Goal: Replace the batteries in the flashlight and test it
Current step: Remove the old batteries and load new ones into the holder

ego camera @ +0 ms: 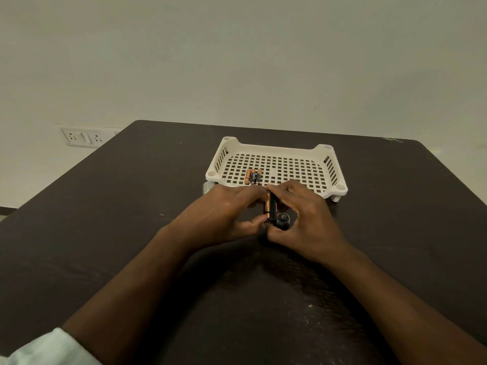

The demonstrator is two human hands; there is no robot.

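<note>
Both hands meet over the dark brown wooden bench, just in front of the white perforated plastic tray. The right hand has its fingers curled over a slim black battery holder, thumb closing under the near end, so it grips it. The left hand pinches a copper-and-black battery against the holder's left side, fingers curled, thumb at the near end. A short black cylindrical flashlight part lies on the bench just beside the holder, under the right palm. Three more copper-and-black batteries lie side by side in the tray's near left corner. Their print is too small to read.
</note>
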